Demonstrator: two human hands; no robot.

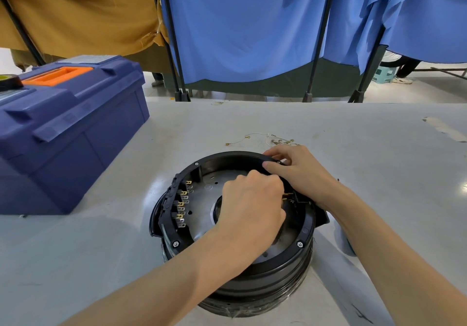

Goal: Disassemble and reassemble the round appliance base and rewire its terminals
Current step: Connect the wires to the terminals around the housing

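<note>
Two bare hands work at the black round base (252, 282), which stands open side up on the grey counter (366, 161), at the near middle, just in front of the person. The left hand (250, 201) reaches down inside the base over its metal plate (204, 194), knuckles up and fingers curled toward a few brass tabs (289, 196) at the right inner wall; the fingertips are hidden, so I cannot tell whether its grip holds anything. The right hand (300, 171) lies on the far right rim, its grip closed on the base there, with fingers over the outside and thumb along the inner edge. A row of brass terminals (183, 207) lines the left inner wall, bare of wires as far as can be seen. Hex screws (175, 244) sit in the rim at the near left and near right. Loose thin wires (262, 140) with small end fittings lie on the counter just behind the base, apart from it. A blue toolbox (75, 133) with an orange handle stands well to the left, lid shut, with a dark tape roll (8, 81) on top of it. Blue curtains (252, 22) on black stands hang beyond the counter.
</note>
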